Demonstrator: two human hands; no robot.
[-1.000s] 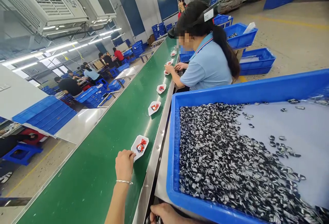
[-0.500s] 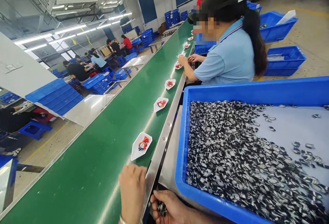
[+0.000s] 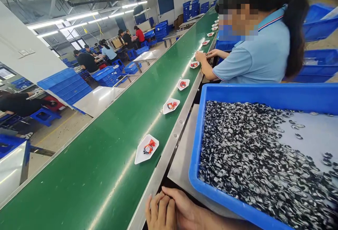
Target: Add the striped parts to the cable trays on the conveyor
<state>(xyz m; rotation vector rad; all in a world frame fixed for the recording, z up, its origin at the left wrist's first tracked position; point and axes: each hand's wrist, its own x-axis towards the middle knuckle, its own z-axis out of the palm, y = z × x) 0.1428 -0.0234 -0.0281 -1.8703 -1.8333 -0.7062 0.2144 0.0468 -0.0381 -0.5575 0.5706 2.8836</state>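
Note:
Low in the head view, beside the conveyor's metal edge, my left hand (image 3: 161, 211) is laid over my right hand (image 3: 186, 207). The left fingers are bent and pressed together at the right palm, with their tips hidden. My right hand is cupped closed; the small black-and-white striped pieces seen in it before are covered by the left fingers. Ahead of both hands, a white angular dish (image 3: 139, 157) lies on the green belt (image 3: 105, 145), bearing red and black ring-like pieces (image 3: 149, 147). Several similar dishes (image 3: 167, 109) stand in a line farther up.
At my right, a blue tray (image 3: 195, 145) holds a spread heap of small black-and-white pieces (image 3: 245, 152). A co-worker in a light-blue shirt (image 3: 260, 57) sits beside the belt, hands over a dish. Stacked blue crates (image 3: 66, 87) and other people stand or sit at the left.
My left hand has drawn back from near the closest dish and come down onto my right hand, covering the pieces there. The view has shifted slightly, and scenery appears farther right.

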